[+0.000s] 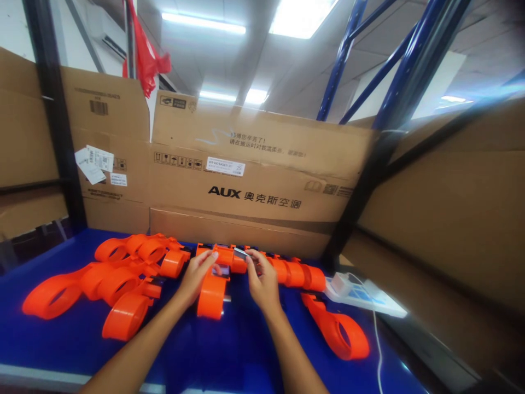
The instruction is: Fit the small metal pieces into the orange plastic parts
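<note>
Both of my hands work on one orange plastic tape dispenser (213, 293) lying on the blue table (229, 350). My left hand (196, 276) grips its upper end from the left. My right hand (262, 279) pinches a small shiny strip, perhaps a metal blade (241, 252), at the dispenser's head. The exact contact between the fingers and the strip is blurred.
Several more orange dispensers (110, 279) are piled to the left, others (295, 272) line up to the right and one (338, 331) lies alone. A white power strip (365, 295) with a cable sits at the right. Cardboard boxes (254, 180) wall the back and sides.
</note>
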Available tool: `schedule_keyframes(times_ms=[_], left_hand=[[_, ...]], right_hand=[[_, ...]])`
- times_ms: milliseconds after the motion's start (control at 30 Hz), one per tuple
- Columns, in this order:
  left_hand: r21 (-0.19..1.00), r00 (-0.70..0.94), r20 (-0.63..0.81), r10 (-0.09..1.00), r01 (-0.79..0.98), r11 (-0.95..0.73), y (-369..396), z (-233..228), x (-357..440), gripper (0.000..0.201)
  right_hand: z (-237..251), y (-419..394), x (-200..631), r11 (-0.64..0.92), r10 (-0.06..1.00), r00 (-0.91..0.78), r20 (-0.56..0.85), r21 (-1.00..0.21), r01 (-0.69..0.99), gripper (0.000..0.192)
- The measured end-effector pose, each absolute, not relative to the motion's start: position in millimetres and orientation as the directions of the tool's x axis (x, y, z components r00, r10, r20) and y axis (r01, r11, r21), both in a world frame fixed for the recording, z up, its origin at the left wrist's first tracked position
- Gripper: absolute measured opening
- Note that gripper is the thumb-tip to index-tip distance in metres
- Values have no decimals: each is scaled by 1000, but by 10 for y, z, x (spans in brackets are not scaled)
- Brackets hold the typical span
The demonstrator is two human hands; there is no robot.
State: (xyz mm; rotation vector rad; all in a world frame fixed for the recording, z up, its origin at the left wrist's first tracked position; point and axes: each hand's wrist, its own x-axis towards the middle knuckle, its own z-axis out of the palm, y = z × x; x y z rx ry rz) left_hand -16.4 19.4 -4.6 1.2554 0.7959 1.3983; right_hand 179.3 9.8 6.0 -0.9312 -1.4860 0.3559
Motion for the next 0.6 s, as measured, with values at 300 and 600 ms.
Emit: schedule_keyframes(times_ms=[300, 600], left_hand=[[950, 115, 249, 962, -224, -219, 235, -50, -209, 46], [948, 141, 253, 957, -236, -215, 229, -70, -174, 44]], right_hand=[[82, 86, 1840, 632, 707, 74, 703, -676, 380, 23], [68, 82, 1828, 588, 747, 81, 659, -713, 382, 25]])
